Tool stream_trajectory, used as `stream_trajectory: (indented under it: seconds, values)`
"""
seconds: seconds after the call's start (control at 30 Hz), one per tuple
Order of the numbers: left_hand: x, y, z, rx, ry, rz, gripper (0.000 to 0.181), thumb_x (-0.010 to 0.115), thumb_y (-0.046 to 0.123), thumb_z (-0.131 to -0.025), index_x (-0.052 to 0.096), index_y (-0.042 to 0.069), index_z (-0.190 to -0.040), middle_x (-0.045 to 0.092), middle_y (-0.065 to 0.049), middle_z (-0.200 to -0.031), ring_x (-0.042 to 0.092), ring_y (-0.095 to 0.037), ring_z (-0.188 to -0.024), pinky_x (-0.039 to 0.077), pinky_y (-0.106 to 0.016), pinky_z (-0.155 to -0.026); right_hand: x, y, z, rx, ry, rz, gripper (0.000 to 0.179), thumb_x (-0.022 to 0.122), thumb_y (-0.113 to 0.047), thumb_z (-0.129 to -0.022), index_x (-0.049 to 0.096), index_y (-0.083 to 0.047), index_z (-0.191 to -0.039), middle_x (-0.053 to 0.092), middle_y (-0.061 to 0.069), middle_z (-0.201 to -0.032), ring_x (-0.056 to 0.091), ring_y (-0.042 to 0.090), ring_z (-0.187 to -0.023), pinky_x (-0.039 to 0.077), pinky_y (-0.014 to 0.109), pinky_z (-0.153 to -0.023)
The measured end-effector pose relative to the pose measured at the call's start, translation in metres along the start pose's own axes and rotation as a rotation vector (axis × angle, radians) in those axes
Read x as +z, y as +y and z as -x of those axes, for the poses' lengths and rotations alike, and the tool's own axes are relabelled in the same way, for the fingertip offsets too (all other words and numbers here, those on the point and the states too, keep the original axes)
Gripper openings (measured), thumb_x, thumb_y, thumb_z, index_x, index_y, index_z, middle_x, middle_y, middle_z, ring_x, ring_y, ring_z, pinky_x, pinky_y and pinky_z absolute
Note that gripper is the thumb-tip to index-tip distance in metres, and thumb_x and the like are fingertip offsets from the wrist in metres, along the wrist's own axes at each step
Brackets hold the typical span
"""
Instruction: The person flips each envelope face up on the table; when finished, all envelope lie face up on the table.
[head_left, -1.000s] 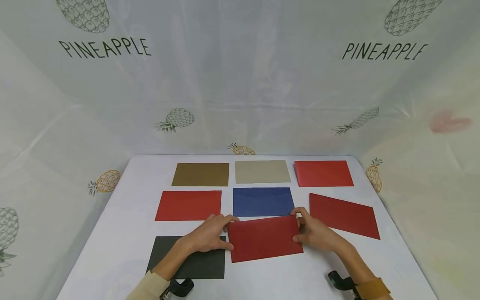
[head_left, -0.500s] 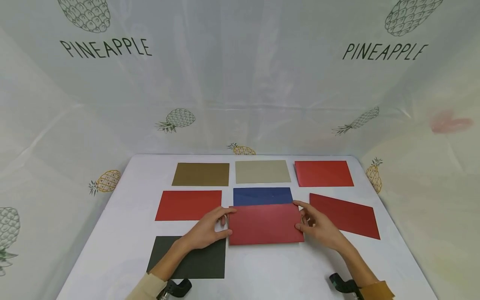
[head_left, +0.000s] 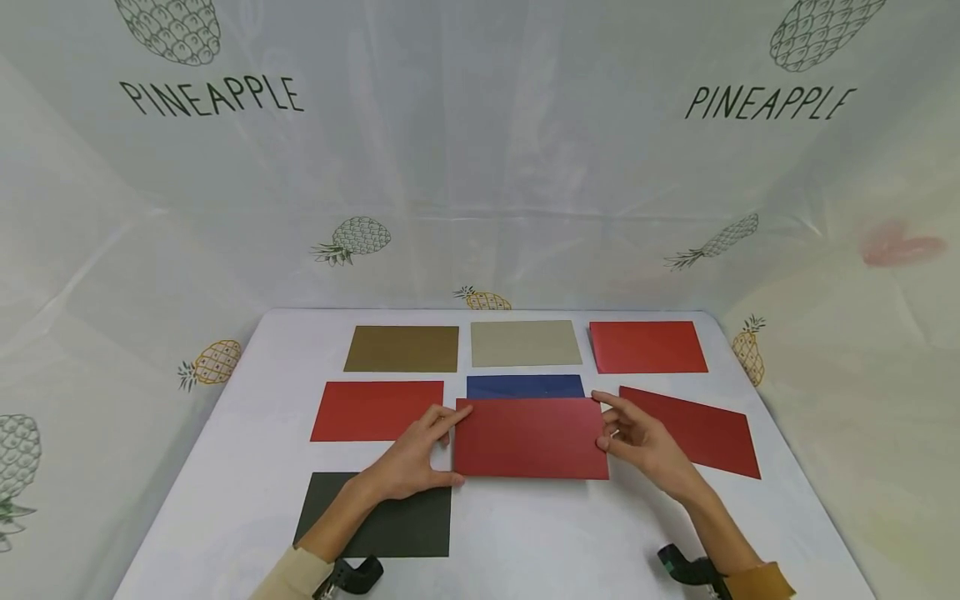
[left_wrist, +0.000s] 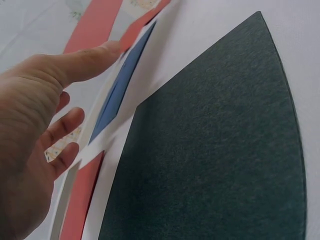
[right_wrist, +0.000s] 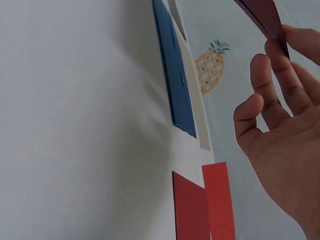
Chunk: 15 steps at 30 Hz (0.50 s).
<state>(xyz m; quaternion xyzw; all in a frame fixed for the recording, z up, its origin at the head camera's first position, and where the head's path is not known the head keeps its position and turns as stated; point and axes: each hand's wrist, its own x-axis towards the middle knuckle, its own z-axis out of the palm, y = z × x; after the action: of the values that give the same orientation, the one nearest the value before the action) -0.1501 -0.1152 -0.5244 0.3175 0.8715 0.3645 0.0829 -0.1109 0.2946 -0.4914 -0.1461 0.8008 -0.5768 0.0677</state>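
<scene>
Both hands hold a flat red envelope (head_left: 531, 438) by its short sides, raised over the front middle of the white table. It overlaps the lower part of a blue envelope (head_left: 525, 386) in the head view. At the left side, my left hand (head_left: 411, 454) has its thumb at the bottom corner and fingers at the top one. My right hand (head_left: 648, 446) pinches the right edge; the right wrist view shows the held red envelope (right_wrist: 265, 17) edge-on between fingers and thumb. A black envelope (head_left: 397, 525) lies under the left wrist, large in the left wrist view.
On the white table (head_left: 555, 550), a brown envelope (head_left: 401, 349), a beige one and a red envelope (head_left: 648, 347) form the back row. Another red envelope (head_left: 378, 411) lies left of the blue one. A slanted dark red envelope (head_left: 720, 437) lies right. A pineapple-print sheet surrounds the table.
The held red envelope has moved away from the front edge and lifted, levelling from a tilt and covering more of the blue envelope. Both hands moved with it; the other envelopes stayed put.
</scene>
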Motion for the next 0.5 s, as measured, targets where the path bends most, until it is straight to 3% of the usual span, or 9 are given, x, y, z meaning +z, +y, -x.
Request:
stream_trajectory:
  seconds: [0.2,0.33,0.5]
  values:
    - [-0.0013,-0.0002,0.0001,-0.014,0.042,-0.037,0.095,0.086,0.035,-0.080,0.031,0.037,-0.158,0.051,0.008,-0.110,0.053,-0.012,-0.093,0.044,-0.026,-0.072,-0.0010,-0.0014,-0.0002,-0.050,-0.017,-0.086,0.068,0.067,-0.002,-0.095,0.035,-0.012,-0.154,0.059,0.017,-0.113,0.063,0.024,-0.099,0.057,0.031,-0.083]
    - [-0.0022,-0.0013,-0.0007,0.013,0.068,-0.024,0.095,0.086,0.031,-0.081,0.031,0.035,-0.158,0.055,0.007,-0.100,0.055,-0.013,-0.089,0.045,-0.026,-0.072,-0.0008,-0.0018,-0.0006,-0.067,-0.010,-0.116,0.071,0.068,0.000,-0.093,0.031,-0.006,-0.154,0.060,0.016,-0.112,0.063,0.021,-0.099,0.057,0.029,-0.082]
    - [-0.0023,-0.0046,-0.0024,0.061,0.104,0.054,0.091,0.084,0.029,-0.083,0.032,0.031,-0.158,0.056,0.012,-0.105,0.059,-0.013,-0.090,0.051,-0.029,-0.078,0.0002,-0.0014,-0.0015,-0.090,0.014,-0.107,0.069,0.066,0.002,-0.094,0.031,-0.004,-0.153,0.061,0.017,-0.112,0.064,0.021,-0.097,0.057,0.028,-0.081]
